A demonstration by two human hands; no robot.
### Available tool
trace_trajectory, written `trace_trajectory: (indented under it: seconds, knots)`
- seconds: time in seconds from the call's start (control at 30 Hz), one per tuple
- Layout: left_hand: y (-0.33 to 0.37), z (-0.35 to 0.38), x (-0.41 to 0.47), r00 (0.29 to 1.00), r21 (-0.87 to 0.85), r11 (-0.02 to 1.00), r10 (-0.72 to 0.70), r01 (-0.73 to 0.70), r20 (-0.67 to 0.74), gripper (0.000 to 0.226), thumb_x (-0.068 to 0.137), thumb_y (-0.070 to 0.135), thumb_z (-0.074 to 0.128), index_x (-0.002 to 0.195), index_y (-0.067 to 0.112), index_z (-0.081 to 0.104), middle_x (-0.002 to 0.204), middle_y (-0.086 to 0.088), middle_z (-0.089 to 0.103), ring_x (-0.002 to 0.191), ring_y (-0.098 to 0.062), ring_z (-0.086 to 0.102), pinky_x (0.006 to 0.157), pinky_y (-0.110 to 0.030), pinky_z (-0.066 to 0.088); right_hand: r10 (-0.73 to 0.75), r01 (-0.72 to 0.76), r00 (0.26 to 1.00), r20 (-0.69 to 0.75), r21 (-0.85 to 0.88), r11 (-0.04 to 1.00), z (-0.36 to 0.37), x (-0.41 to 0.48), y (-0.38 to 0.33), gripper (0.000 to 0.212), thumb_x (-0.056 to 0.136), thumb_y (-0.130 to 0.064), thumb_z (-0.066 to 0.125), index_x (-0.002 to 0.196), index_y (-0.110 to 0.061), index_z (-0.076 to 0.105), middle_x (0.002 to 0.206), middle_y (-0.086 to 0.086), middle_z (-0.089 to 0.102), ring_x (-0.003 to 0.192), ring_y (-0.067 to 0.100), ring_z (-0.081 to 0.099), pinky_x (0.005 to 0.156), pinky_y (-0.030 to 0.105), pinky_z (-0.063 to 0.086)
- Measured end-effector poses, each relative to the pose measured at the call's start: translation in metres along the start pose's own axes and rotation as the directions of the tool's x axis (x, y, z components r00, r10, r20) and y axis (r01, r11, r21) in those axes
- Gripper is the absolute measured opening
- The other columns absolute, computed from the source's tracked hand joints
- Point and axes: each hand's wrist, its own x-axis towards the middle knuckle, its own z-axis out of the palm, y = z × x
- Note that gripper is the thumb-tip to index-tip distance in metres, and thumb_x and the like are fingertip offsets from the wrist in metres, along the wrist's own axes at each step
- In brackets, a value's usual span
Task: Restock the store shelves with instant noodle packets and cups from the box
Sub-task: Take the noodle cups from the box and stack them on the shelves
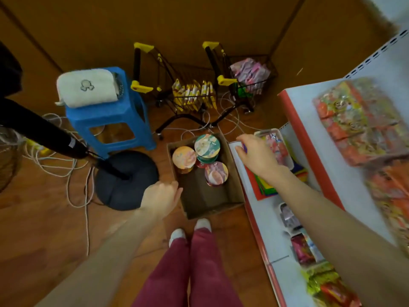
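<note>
Noodle cups [207, 145]: likely light, thin-walled, crushable; grip round the sides.
Left hand [160, 197]: relaxed, at box [208, 202] rim.
Right hand [254, 154]: hold unclear, blurred.

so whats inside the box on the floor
The box holds noodle cups, lids up, at its far end, some stacked; its near end is bare. Anything beneath them is covered.

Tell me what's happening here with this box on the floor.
A person stands over a cardboard box on the floor beside a store shelf, restocking. Several noodle cups sit at the box's far end; the near end is bare. The left grip is at the box's left rim, while the right grip reaches over the shelf, fingers curled. Whether either holds anything is unclear.
</note>
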Motion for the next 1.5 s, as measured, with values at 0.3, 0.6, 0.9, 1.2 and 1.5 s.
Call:
trace_trajectory:
  seconds: [0.3,0.6,0.9,1.2,1.5]
  knots:
    - [0.026,0.104,0.049,0.975,-0.025,0.998,-0.054,0.061,0.217,0.038,0.099,0.034,0.029,0.109,0.009,0.056,0.104,-0.012,0.064,0.096,-0.029,0.061,0.071,-0.035,0.045,0.102,-0.104,0.975,0.196,0.001,0.995,0.127,0.022,0.079,0.026,0.093,-0.015,0.047,0.114,-0.002,0.055,0.116,0.02,0.059,0.109,0.036,0.055,0.086,0.041,0.047]
    - [0.037,0.267,0.125,0.957,-0.196,0.964,-0.123,0.178,0.264,0.032,0.098,0.033,0.034,0.097,0.01,0.056,0.093,-0.012,0.065,0.084,-0.029,0.063,0.07,-0.037,0.051,0.15,-0.155,0.948,0.28,-0.005,0.988,0.289,0.091,0.163,0.029,0.096,-0.016,0.042,0.119,-0.002,0.051,0.12,0.02,0.055,0.11,0.035,0.053,0.086,0.037,0.042]
    - [0.019,0.371,0.178,0.973,-0.392,0.898,-0.14,0.202,0.182,0.027,0.097,0.026,0.041,0.091,0.004,0.057,0.076,-0.012,0.06,0.068,-0.028,0.061,0.06,-0.037,0.052,0.189,-0.193,0.927,0.324,-0.019,0.981,0.425,0.18,0.214,0.032,0.096,-0.011,0.04,0.125,0.001,0.046,0.131,0.023,0.047,0.121,0.036,0.045,0.098,0.037,0.036]
    - [-0.003,0.397,0.215,0.972,-0.497,0.836,-0.214,0.232,0.093,0.028,0.097,0.024,0.041,0.1,0.003,0.06,0.076,-0.012,0.062,0.064,-0.024,0.061,0.058,-0.04,0.054,0.21,-0.199,0.941,0.265,-0.067,0.978,0.466,0.203,0.228,0.045,0.092,-0.022,0.052,0.131,-0.003,0.041,0.133,0.021,0.043,0.125,0.036,0.039,0.102,0.039,0.034]
    - [-0.005,0.393,0.247,0.945,-0.594,0.753,-0.323,0.282,0.039,0.028,0.097,0.024,0.042,0.098,0.001,0.059,0.082,-0.014,0.062,0.075,-0.03,0.06,0.061,-0.034,0.044,0.202,-0.37,0.895,0.397,0.412,0.833,0.459,0.143,0.218,0.029,0.091,-0.019,0.054,0.119,-0.011,0.051,0.12,0.009,0.057,0.11,0.021,0.054,0.082,0.027,0.04]
